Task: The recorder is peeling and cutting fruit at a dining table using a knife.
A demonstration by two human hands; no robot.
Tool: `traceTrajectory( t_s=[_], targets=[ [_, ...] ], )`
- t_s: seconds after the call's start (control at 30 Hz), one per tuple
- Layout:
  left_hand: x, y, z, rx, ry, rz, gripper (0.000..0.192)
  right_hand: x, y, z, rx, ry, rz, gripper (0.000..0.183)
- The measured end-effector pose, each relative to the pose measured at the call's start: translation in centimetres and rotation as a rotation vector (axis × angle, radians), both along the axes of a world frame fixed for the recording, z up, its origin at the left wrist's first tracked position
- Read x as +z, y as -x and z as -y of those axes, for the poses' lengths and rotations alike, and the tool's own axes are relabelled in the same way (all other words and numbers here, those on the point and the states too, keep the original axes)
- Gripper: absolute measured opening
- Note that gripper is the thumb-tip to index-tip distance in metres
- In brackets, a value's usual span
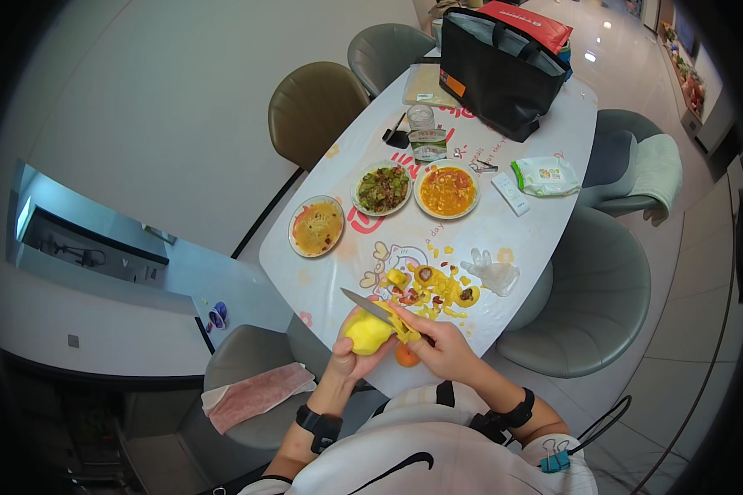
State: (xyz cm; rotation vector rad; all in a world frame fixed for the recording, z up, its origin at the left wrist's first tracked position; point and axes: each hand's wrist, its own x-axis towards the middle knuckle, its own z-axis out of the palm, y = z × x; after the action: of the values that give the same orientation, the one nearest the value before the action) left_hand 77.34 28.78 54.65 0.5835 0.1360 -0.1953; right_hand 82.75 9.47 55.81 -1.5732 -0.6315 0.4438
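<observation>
My left hand (348,360) holds a peeled yellow fruit (366,333) over the table's near edge. In my right hand (441,345) is a knife (366,304), its blade lying against the far side of the fruit and pointing to the upper left. A strip of yellow peel (404,325) hangs between the blade and my right fingers. Just beyond my hands, yellow peelings (444,286), a cut yellow chunk (399,278) and reddish-brown scraps lie on the table. An orange fruit (407,355) sits below my hands, partly hidden.
Three dishes of food stand farther off: a plate (316,226), a plate of greens (381,188) and a bowl (447,189). A plastic glove (493,272), white remote (511,193), wipes pack (545,176), glass jar (421,117) and black bag (501,68) are on the table (322,291). Chairs surround it.
</observation>
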Motion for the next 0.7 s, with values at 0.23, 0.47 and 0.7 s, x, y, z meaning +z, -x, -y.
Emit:
traceTrajectory(
  t_s=[0.23, 0.47, 0.7],
  targets=[
    [0.2, -0.1, -0.2, -0.043, -0.001, -0.010, 0.089, -0.3, -0.1, -0.1, 0.113, -0.216, -0.246, 0.052],
    [0.3, -0.4, 0.0, -0.054, 0.048, -0.040, 0.079, -2.3, -0.9, 0.2, 0.184, -0.317, -0.692, 0.041],
    [-1.5, -0.6, -1.2, -0.053, -0.168, -0.150, 0.075, -8.5, -3.0, 0.1, 0.025, -0.534, -1.620, 0.042]
  ],
)
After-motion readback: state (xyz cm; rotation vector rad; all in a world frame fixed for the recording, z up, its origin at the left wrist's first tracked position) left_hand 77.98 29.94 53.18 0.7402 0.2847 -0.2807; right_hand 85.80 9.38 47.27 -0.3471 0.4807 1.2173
